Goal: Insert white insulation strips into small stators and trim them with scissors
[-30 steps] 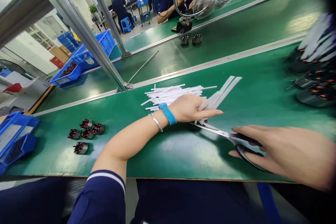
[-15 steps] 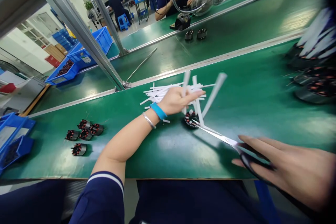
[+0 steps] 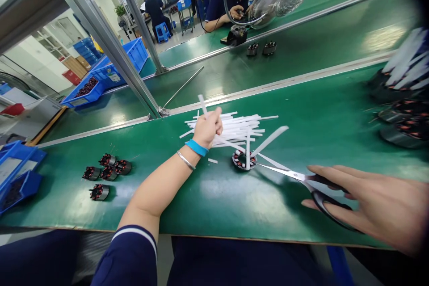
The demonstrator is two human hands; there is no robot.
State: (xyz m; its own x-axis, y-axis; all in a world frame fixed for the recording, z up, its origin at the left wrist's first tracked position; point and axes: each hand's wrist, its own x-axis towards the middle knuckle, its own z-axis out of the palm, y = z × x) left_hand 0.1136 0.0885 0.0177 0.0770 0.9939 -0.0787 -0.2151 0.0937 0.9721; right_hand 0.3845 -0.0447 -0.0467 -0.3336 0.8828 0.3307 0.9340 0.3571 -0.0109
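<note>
My left hand [image 3: 207, 130] is closed on a white strip [image 3: 202, 102] that sticks up above its fingers, over the left part of a pile of white strips [image 3: 239, 126]. To the right of it a black ring-shaped part with copper windings [image 3: 238, 161] lies on the green table, with white strips standing up and leaning out of it. My right hand [image 3: 365, 196] holds scissors [image 3: 296, 175] by their black handles. The blades are slightly apart and their tips reach the ring's right side. A short white piece [image 3: 212, 161] lies left of the ring.
Several wound parts [image 3: 109, 172] sit at the left, near blue bins [image 3: 20, 178]. Larger wound parts [image 3: 405, 125] are stacked at the right edge. Behind a metal rail [image 3: 284, 82] are two more parts, a fan [image 3: 268, 4] and a seated person.
My left hand has moved left, away from the ring, and closed around a strip. The scissors stay beside the ring, and the strips in it lean differently. The camera view has shifted slightly.
</note>
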